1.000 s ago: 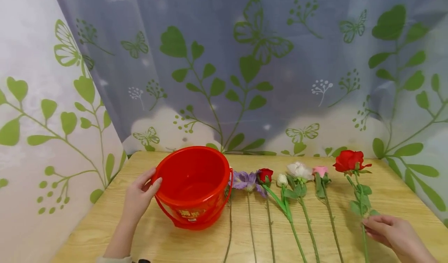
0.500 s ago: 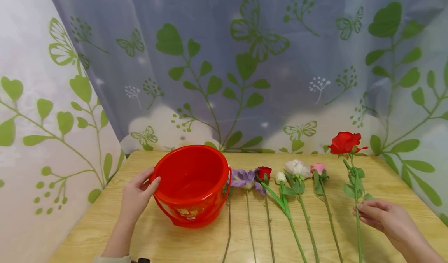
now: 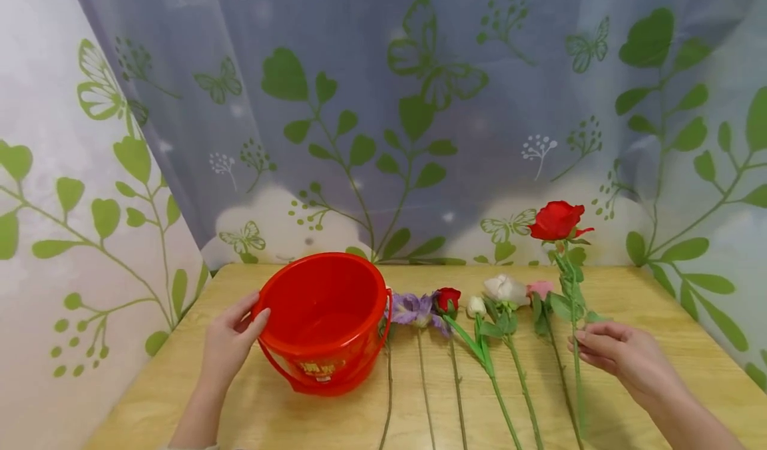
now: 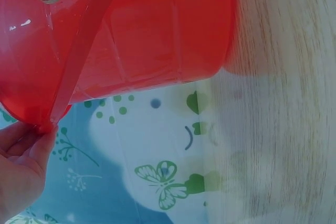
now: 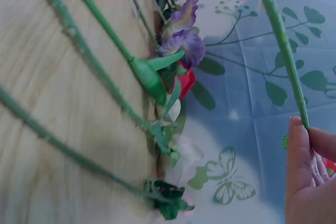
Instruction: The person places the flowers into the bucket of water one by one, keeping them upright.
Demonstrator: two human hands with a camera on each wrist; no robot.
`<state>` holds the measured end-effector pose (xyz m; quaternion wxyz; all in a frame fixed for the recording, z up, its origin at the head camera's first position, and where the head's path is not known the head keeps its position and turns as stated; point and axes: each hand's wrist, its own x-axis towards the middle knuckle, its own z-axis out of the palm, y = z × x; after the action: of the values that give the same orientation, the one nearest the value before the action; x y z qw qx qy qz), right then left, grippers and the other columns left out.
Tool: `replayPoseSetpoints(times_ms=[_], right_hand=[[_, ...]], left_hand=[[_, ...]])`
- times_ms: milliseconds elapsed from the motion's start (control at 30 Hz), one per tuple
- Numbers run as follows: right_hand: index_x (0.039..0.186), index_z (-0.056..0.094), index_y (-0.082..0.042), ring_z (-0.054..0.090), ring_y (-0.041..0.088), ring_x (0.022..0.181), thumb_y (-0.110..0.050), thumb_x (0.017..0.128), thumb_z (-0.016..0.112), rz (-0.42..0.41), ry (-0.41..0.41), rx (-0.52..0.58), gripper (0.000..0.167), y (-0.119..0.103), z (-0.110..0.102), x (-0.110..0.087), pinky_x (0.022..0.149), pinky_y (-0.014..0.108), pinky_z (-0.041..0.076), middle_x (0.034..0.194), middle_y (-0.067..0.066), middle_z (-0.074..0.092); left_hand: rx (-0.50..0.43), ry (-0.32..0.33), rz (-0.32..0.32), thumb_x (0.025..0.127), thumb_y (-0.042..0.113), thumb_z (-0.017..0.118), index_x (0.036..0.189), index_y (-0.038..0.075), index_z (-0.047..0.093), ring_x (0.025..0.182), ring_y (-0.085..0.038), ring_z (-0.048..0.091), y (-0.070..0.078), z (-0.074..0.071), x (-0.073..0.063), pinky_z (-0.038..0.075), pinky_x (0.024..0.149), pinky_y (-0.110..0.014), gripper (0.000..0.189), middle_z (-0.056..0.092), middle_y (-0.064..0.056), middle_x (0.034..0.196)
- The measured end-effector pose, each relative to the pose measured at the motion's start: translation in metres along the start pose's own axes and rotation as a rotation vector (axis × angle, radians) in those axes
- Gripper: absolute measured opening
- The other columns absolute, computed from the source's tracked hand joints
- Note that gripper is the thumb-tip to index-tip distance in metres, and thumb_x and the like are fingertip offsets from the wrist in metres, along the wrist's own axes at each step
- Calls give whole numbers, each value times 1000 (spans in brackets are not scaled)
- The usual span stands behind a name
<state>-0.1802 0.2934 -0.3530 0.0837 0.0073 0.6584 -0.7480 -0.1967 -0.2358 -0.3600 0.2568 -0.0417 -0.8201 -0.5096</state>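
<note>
My left hand (image 3: 230, 343) pinches the left rim of a red plastic bucket (image 3: 323, 363), thumb on the near side; the left wrist view shows the fingers at the bucket's handle joint, beside the strap-like handle (image 4: 86, 45). The bucket stands upright on the table, its inside bare. My right hand (image 3: 629, 360) pinches the green stem of a large red rose (image 3: 557, 221) between thumb and fingers, bloom up and raised off the table. In the right wrist view the cut end of its stem (image 5: 283, 51) sticks out past my fingertips.
Laid side by side right of the bucket are a purple flower (image 3: 413, 309), a smaller red rose (image 3: 448, 299), a white tulip (image 3: 476, 305), a white rose (image 3: 506, 290) and a pink flower (image 3: 541, 289). A patterned curtain (image 3: 359, 104) hangs behind the wooden table (image 3: 252, 423).
My right hand has lifted the large red rose and carried it leftward, so its bloom now stands above the pink flower. The left hand keeps its hold on the bucket rim.
</note>
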Motion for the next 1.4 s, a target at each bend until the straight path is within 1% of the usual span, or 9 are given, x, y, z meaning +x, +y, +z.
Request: replayPoseSetpoints(times_ms=[100,333,500,633,833,1067,1200,1333,1400], right_hand=[[81,62,-7,61,13,76,-2,86,55,-2,-2,-7,10,-3,8,2,70,24,51,81,1,62],[81,61,-7,60,14,75,-4,85,57,-32,3,-18,8,-6,19,5,70,24,51,81,2,60],[81,61,-7,60,13,75,-5,85,58,-66,-13,-25,5,-10,30,8,70,24,51,81,3,60],[80,62,-8,60,13,73,-6,84,59,-79,-10,-11,6,-14,37,8,69,24,51,79,3,61],[79,62,-9,61,13,73,-3,85,58,-115,-38,12,9,-20,49,12,68,23,51,80,2,60],[82,62,-7,61,13,75,-5,85,58,-121,-26,-8,5,-24,61,19,68,22,51,82,3,60],[81,62,-8,60,13,73,-5,84,60,-137,-31,10,5,-27,68,24,68,22,51,83,3,61],[79,62,-8,59,12,71,-4,84,60,-152,-52,59,7,-32,77,29,68,22,51,80,4,61],[79,61,-8,59,12,72,-4,84,59,-156,-52,69,7,-35,81,31,68,21,51,80,4,61]], left_hand=[[4,0,-27,81,6,64,115,-8,55,98,-11,54,-1,0,-2,43,71,-8,38,52,-21,118],[-9,-3,-4,80,4,64,114,-9,55,97,-11,54,1,3,-1,43,71,-8,38,53,-22,117],[3,-3,2,81,4,63,114,-9,55,100,-30,53,1,2,1,42,70,-7,37,53,-23,116],[6,-14,-1,80,4,64,114,-9,55,100,-32,52,3,3,1,43,70,-7,37,54,-23,115],[2,-52,-41,82,8,62,118,-9,51,104,-31,49,2,2,1,42,72,-7,42,50,-22,121],[40,-130,-32,85,14,60,124,-8,46,108,-33,47,-2,-3,-2,41,74,-8,47,46,-21,125],[30,-181,-42,86,15,58,127,-7,42,105,-23,50,-3,-6,-1,41,74,-8,49,44,-21,127],[-17,-212,-33,87,13,57,129,-7,40,101,-2,49,-5,-8,1,41,76,-8,50,42,-22,128],[-45,-225,-30,87,13,57,129,-8,38,100,5,47,-5,-9,2,41,77,-8,51,41,-23,128]])
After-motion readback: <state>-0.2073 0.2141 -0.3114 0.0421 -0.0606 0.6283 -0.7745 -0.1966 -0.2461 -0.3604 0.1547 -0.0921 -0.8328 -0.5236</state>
